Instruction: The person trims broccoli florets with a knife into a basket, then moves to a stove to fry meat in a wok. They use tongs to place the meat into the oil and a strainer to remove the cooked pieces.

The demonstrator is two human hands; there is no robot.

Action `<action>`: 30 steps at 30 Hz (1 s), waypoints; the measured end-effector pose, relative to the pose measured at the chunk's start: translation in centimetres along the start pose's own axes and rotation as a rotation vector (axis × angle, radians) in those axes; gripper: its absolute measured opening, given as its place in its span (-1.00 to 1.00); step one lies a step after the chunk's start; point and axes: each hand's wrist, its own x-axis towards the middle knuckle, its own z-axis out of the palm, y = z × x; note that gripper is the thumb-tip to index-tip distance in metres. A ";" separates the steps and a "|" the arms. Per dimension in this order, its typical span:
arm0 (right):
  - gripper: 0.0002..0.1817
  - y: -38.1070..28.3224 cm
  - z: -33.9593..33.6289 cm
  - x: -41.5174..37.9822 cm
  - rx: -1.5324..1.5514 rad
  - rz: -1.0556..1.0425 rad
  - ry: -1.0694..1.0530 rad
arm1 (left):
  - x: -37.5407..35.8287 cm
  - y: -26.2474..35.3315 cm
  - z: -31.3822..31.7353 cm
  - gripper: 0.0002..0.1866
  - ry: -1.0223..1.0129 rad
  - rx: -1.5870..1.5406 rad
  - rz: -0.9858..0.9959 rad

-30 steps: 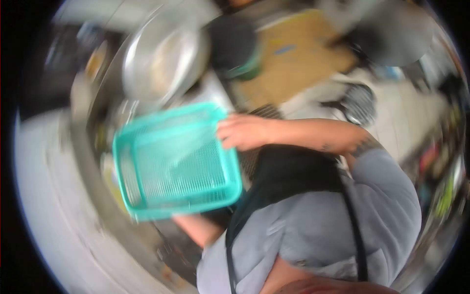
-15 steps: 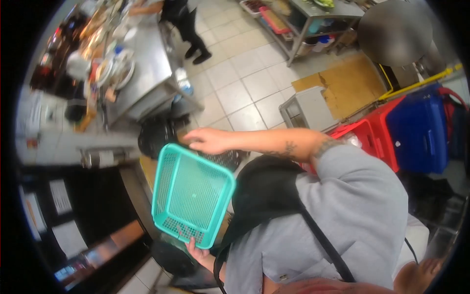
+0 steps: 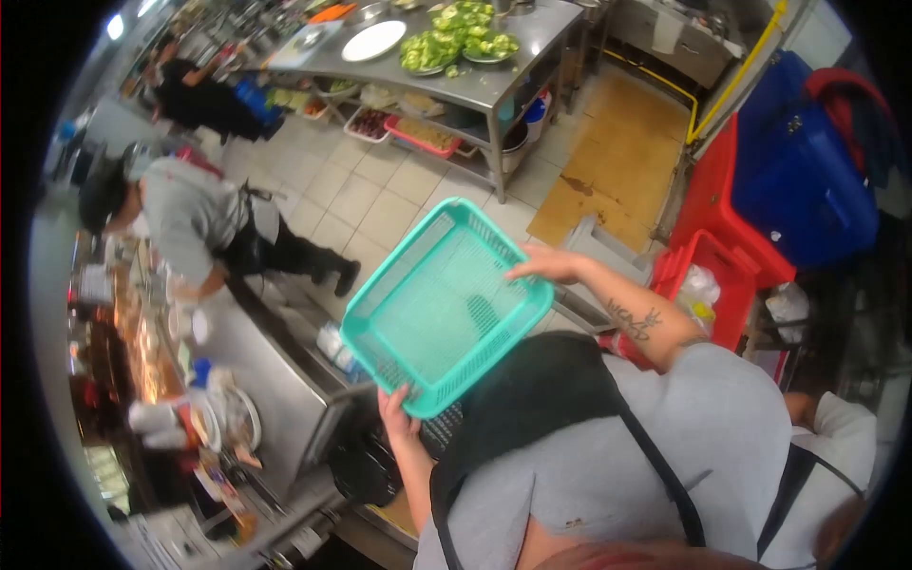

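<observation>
A teal plastic basket (image 3: 429,294) with a fine mesh bottom and slotted walls is held up in front of my body, tilted. Nothing is seen lying in it, and floor tiles show through its mesh. My left hand (image 3: 395,410) is closed on the basket's near left corner. At the right-hand wall, my right hand (image 3: 551,264) grips the rim, its fingers reaching over the edge.
A steel table (image 3: 513,71) carries chopped green vegetables (image 3: 456,43) and a white plate (image 3: 374,41). A co-worker (image 3: 204,214) bends over the left steel counter (image 3: 252,356). Red (image 3: 717,285) and blue (image 3: 807,152) bins stand right, beside a grey step stool (image 3: 608,249).
My right hand, apart from the basket before, now holds its rim. The basket has moved up and right. My view has turned, bringing the vegetable table and the co-worker further into sight.
</observation>
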 end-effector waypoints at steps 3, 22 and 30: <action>-0.16 0.5 -7.4 2.5 0.271 -0.005 0.149 | 13.4 0.9 4.2 -0.23 -0.140 0.111 -0.084; -0.37 2.3 -52.0 -4.5 0.564 0.015 1.130 | 64.3 -9.4 49.7 -0.52 -0.177 0.296 -0.259; -0.34 -4.3 -67.9 5.7 0.440 0.312 0.894 | 66.1 -12.3 52.6 -0.36 -0.038 0.294 -0.237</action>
